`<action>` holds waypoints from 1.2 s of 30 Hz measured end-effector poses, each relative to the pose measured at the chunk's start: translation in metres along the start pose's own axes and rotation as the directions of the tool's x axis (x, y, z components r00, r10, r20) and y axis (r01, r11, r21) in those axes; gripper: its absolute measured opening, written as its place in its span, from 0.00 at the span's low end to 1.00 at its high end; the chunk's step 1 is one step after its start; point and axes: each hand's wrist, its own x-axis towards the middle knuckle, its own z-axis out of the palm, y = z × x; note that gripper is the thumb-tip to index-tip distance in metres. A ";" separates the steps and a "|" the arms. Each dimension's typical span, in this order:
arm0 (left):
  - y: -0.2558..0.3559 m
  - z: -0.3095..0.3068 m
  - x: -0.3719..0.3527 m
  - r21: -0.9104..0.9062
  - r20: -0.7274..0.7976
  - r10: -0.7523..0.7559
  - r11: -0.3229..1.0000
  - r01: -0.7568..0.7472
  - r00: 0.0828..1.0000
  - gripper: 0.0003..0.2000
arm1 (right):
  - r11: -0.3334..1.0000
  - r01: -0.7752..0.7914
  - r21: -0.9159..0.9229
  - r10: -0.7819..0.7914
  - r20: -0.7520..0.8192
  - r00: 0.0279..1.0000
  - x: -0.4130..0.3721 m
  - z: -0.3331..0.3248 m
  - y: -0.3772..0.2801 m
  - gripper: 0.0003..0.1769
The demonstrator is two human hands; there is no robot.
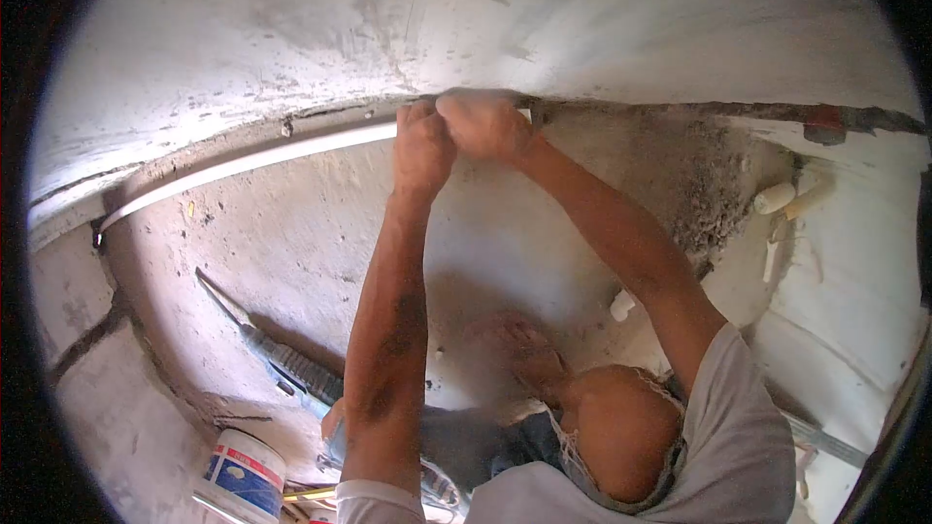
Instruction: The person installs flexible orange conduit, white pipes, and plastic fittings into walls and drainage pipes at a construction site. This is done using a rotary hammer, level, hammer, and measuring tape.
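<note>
A long white pipe [262, 157] lies along the base of the wall, running from the far left corner to the middle. My left hand [424, 147] is closed around it near its right end. Right beside it, my right hand [488, 126] is also closed at the pipe, its fingers partly blurred and hidden. A short bit of the white pipe shows just past my right hand, by the dark groove [680, 110] where wall and floor meet.
A power hammer with a long chisel bit [277, 354] lies on the floor at lower left. Near it stands a white paint bucket [248, 471]. Rubble [714, 199] and white pipe pieces [774, 198] lie at right. My bent knee [621, 432] is below.
</note>
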 end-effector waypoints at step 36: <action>0.059 -0.126 -0.148 0.130 0.587 -0.148 0.988 0.088 0.796 0.20 | 0.910 0.254 -0.328 -0.246 0.065 0.967 -0.007 0.014 0.001 0.14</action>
